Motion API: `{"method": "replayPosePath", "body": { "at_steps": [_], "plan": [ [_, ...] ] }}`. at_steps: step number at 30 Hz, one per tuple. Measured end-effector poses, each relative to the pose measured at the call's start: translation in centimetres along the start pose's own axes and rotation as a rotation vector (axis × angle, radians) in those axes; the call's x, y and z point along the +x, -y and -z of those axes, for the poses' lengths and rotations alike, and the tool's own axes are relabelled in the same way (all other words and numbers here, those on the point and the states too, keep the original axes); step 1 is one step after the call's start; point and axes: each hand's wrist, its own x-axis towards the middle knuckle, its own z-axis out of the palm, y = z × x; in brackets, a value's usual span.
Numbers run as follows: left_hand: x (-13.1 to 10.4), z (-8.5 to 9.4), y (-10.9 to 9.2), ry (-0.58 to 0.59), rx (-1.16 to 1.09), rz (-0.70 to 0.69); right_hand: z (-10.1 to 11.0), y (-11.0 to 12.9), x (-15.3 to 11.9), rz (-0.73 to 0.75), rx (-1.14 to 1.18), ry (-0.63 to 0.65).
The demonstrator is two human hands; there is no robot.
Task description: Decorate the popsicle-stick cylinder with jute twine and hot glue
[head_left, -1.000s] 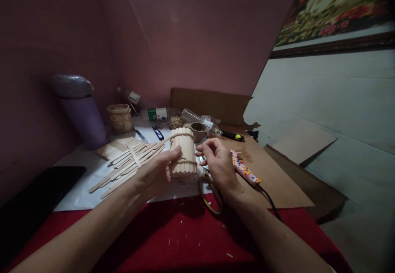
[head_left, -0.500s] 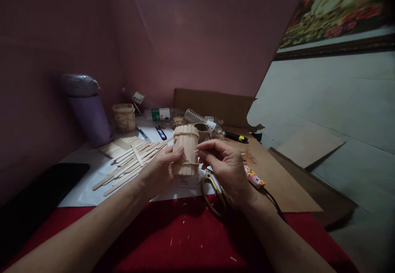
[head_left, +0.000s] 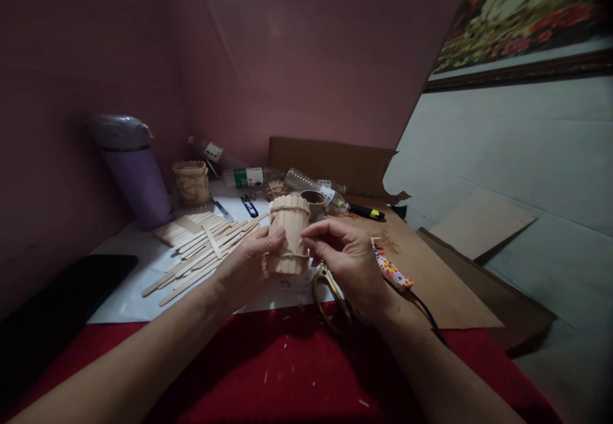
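Observation:
My left hand is wrapped round the left side of a small upright cup made of pale craft sticks, its thumb on the front. Thin cord-like bands circle the cup near its top and bottom. At the cup's right side, my right hand is closed in a pinch, fingertips against or very near the front sticks. What lies between those fingertips is too small to make out. Below the right hand are scissors with gold-coloured handles, partly hidden by it.
Loose craft sticks lie on white paper to the left. Behind are another stick-covered cup, plastic bottles, a cardboard tube and a black-and-yellow cutter. A flower-patterned wrapped tool rests on cardboard at right.
My right fingertips have moved slightly left, onto or close to the cup's front. The pale sliver seen at them before is now hard to make out. The left hand keeps its hold.

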Motion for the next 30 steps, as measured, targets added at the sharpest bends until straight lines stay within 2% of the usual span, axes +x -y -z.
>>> {"method": "replayPosePath", "body": {
  "at_steps": [10, 15, 21, 25, 30],
  "plan": [
    [-0.3, -0.8, -0.3, -0.007, 0.002, -0.015, -0.2, -0.2, -0.1, 0.014, -0.058, 0.004],
    [-0.2, -1.0, -0.1, 0.014, 0.075, -0.048, -0.2, -0.3, 0.0, 0.009, -0.080, -0.002],
    [-0.1, -1.1, 0.1, -0.080, 0.127, -0.113, -0.5, -0.6, -0.3, 0.070, -0.233, -0.021],
    [-0.1, -1.2, 0.2, -0.073, 0.144, -0.132, -0.7, -0.9, -0.5, 0.076, -0.244, -0.016],
    [-0.3, -1.4, 0.2, -0.095, 0.110, -0.092, -0.8, -0.8, -0.5, 0.106, -0.240, -0.012]
  ]
}}
